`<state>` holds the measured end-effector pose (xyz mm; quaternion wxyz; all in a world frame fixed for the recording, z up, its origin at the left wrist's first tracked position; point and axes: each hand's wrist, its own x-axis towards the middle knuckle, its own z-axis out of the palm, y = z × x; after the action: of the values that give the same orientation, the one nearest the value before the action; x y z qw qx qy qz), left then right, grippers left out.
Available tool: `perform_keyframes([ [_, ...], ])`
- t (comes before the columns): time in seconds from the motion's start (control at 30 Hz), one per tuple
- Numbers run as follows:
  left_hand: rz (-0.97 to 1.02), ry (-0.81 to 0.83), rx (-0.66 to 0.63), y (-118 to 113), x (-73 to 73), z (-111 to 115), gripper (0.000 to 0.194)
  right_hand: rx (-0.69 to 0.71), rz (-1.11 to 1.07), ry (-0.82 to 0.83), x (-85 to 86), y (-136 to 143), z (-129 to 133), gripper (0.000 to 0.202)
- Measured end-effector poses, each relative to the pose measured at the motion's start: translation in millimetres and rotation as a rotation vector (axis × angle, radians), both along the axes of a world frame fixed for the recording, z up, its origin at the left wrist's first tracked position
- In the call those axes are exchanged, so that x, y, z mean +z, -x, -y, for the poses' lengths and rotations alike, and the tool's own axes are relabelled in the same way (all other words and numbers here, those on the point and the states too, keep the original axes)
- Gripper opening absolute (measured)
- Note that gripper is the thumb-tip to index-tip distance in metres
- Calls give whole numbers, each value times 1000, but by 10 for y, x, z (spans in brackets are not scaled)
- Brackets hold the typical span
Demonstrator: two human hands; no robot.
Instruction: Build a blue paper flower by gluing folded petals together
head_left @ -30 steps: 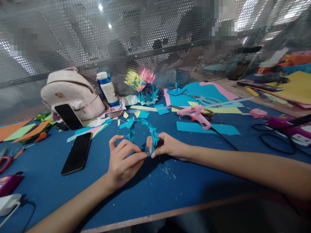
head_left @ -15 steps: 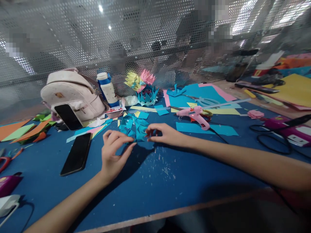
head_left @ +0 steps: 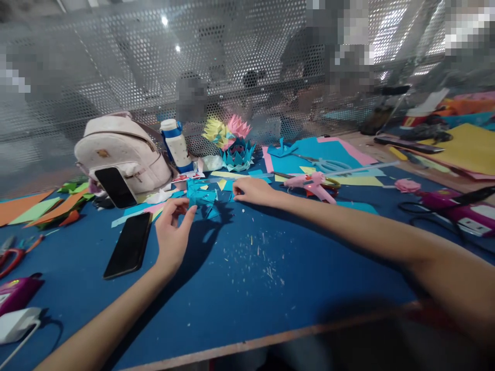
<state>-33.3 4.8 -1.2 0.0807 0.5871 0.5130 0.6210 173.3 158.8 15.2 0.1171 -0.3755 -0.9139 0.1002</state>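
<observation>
A cluster of folded blue paper (head_left: 203, 198) hangs over the blue table, blurred at its edges. My left hand (head_left: 175, 229) is at its lower left, with thumb and fingers curled round its near side in a grip. To the right of the cluster, my right hand (head_left: 251, 191) is low over the table with its fingers curled in; a bit of blue shows at its fingertips, too small to make out. Behind the cluster stand blue, pink and yellow paper flowers (head_left: 236, 154). A pink glue gun (head_left: 313, 184) lies beyond my right forearm.
A white backpack (head_left: 119, 149) and a bottle (head_left: 178, 147) stand at the back left. Phones (head_left: 129, 246), red-handled scissors (head_left: 11, 262) and a purple power strip (head_left: 456, 211) lie around. Blue paper sheets (head_left: 332, 152) sit behind the glue gun. Perforated metal screens the back.
The blue cluster has moved left with my left hand, and my right hand has come away from it, farther back over the table. The view has shifted slightly.
</observation>
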Motion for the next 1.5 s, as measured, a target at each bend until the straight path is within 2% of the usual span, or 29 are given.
perform_keyframes([
  [0.2,43,39,-41,-60,-40,12,12,-2,13,24,-48,58,21,7],
  [0.43,32,50,-44,-100,-4,41,12,-1,-8,48,-61,79,-32,29],
  [0.67,76,94,-73,-103,-53,23,17,102,35,94,17,104,-146,6],
  [0.83,120,161,-111,-105,-76,16,19,108,35,86,26,112,-89,3],
  [1.23,179,198,-108,-101,-113,-3,22,77,37,58,50,-9,2,9],
  [1.5,187,190,-107,-86,-143,-27,22,71,-5,66,-27,-9,2,10],
])
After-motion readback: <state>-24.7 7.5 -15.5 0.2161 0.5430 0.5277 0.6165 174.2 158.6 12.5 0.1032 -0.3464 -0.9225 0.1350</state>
